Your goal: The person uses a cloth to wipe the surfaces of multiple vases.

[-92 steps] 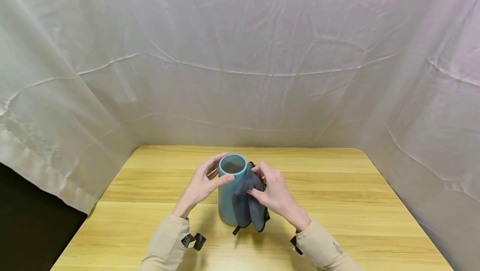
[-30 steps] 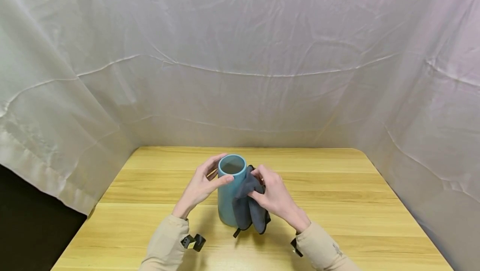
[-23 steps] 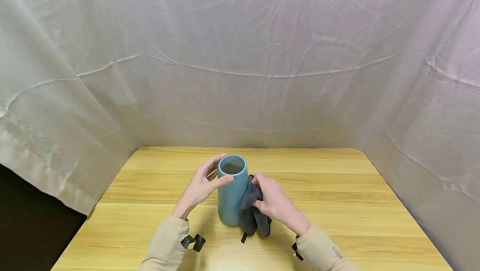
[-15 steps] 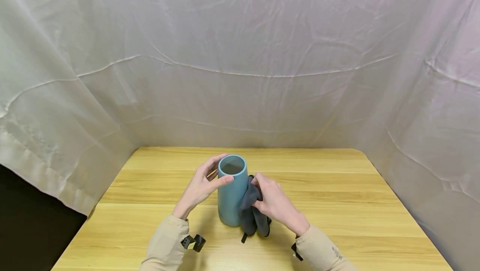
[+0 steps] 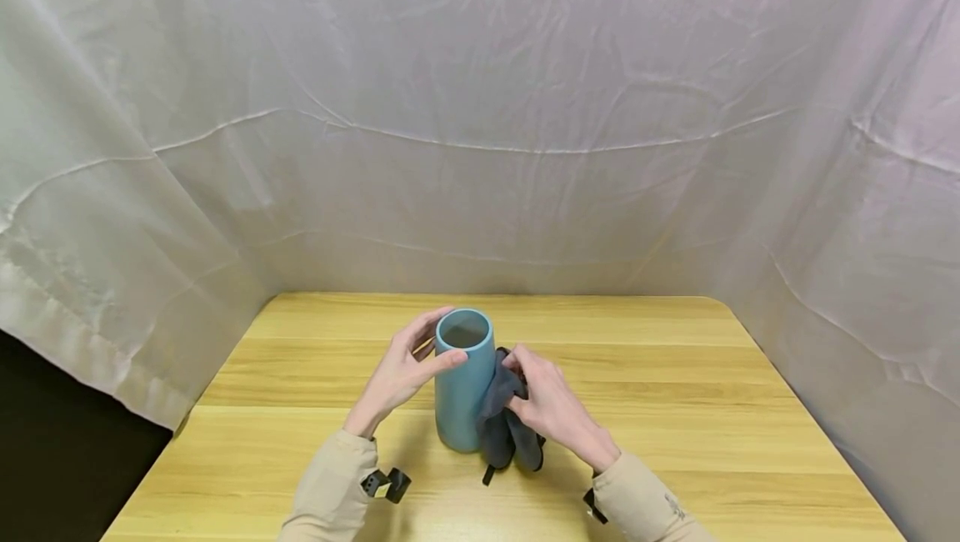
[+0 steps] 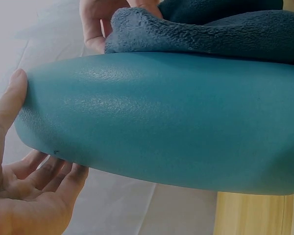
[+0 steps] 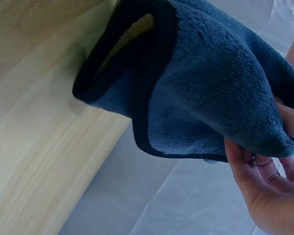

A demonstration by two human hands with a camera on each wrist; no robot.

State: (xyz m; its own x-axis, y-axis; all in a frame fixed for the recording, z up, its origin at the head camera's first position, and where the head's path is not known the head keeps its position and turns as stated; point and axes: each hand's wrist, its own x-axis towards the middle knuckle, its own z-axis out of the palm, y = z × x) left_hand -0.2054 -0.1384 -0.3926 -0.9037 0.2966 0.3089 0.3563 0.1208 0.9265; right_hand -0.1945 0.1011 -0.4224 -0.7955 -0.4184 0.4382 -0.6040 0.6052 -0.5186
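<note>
L hand curls fingers round blue vase, contents unclear; R hand pinches dk cloth btwn fingers against it.

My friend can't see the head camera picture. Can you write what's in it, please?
A person's left hand grips a tall blue vase near its top while the right hand holds a dark cloth against its side. The vase stands upright on a wooden table, with a pale curtain behind.
</note>
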